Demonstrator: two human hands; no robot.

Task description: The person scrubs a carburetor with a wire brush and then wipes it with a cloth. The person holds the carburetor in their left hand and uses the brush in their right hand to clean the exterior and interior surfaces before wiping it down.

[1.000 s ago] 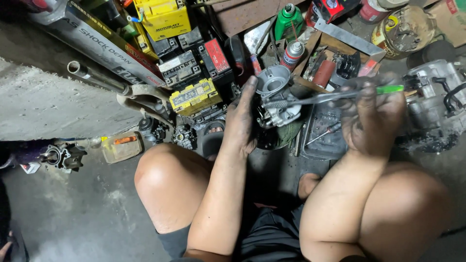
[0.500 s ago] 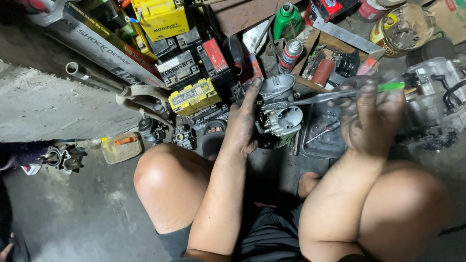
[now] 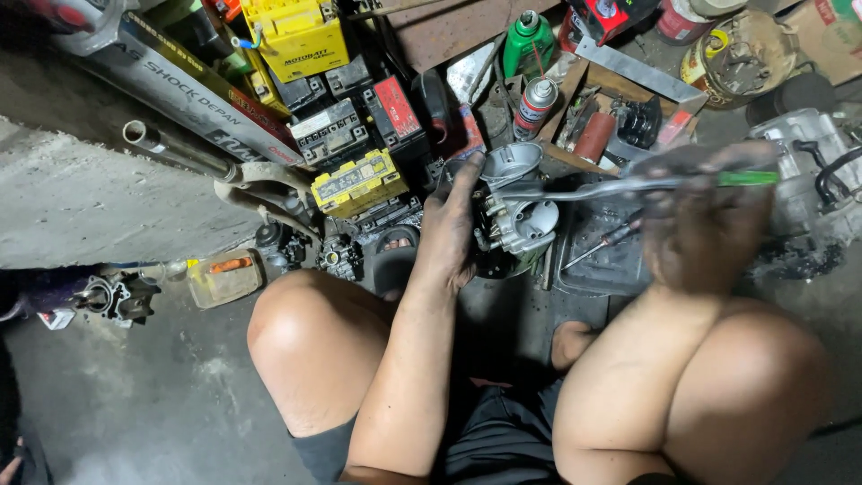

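My left hand [image 3: 452,232], dark with grease, grips a silver metal carburettor [image 3: 516,202] from its left side, held above the floor between my knees. My right hand [image 3: 705,220] is blurred with motion and closed around a screwdriver [image 3: 628,184] with a green handle tip. Its metal shaft lies level and points left, the tip reaching the top of the carburettor. Both forearms rest over my bare knees as I squat.
Several yellow and black batteries [image 3: 357,180], a long metal pipe [image 3: 180,148], a green bottle [image 3: 528,40], a spray can [image 3: 536,106] and a box of parts [image 3: 620,121] crowd the far side. A black tray [image 3: 606,251] lies below the hands. An engine block [image 3: 808,171] sits right.
The carburettor has turned a little in my left hand and its bowl now faces up. My right hand keeps shaking with the screwdriver at the same spot.
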